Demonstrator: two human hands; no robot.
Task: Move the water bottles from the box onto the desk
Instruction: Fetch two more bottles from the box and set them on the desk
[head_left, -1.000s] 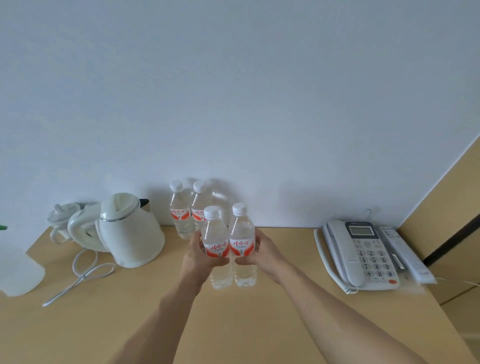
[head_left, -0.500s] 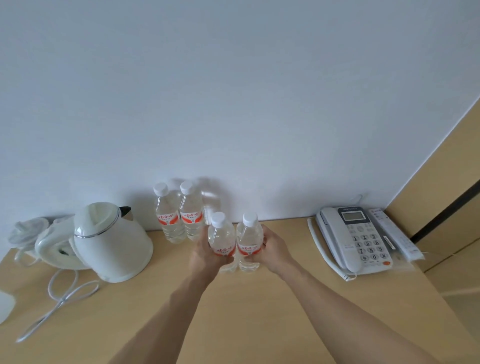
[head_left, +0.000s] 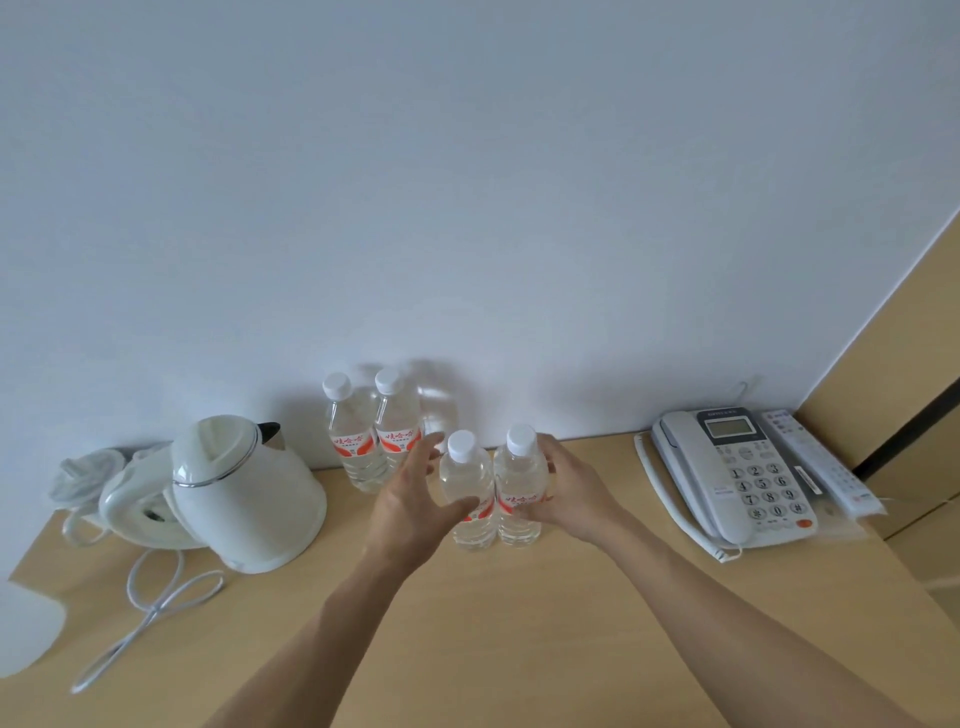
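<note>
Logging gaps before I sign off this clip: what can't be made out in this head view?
- The source box: outside the frame.
- Whether the left hand grips the near-left clear plastic water bottle: the fingers are motion-blurred.
- Right hand's fingertips: hidden behind the near-right clear bottle.
- White translucent object: cut by the left edge.
- White desk phone's display text: too small.

Soft, even daylight filling the scene, faint shadows falling on the wall (head_left: 467, 208) behind the bottles (head_left: 371, 436), wide-angle bending the edges, left hand (head_left: 415, 504) perhaps slightly motion-blurred
</note>
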